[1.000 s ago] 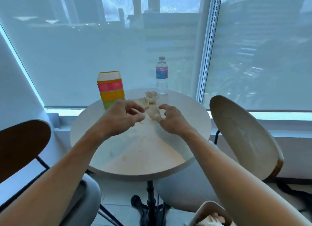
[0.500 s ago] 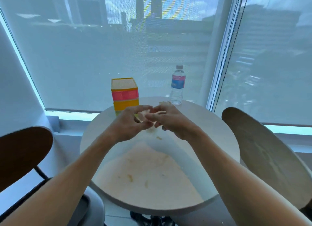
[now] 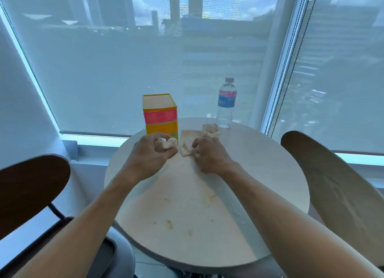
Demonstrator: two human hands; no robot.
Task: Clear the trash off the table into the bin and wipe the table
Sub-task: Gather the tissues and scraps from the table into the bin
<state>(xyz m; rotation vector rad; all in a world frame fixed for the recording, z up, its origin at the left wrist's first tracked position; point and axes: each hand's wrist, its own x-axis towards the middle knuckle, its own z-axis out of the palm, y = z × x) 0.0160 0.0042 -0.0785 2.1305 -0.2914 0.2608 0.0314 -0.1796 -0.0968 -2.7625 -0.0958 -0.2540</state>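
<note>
My left hand (image 3: 149, 153) grips one crumpled tissue (image 3: 167, 142), my right hand (image 3: 207, 155) curls onto the flat napkin (image 3: 190, 139) at the table's (image 3: 270, 173) twelve o'clock, so binning and wiping remain, I judge.

Right hand (image 3: 209, 155) hides its grasp (fingers unseen); chairs (image 3: 332, 186) cropped.

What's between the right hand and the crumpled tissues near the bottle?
Nothing visible. The right hand grips the flat napkin; the crumpled tissues lie just beyond it, with the water bottle behind them, not in the path.
</note>
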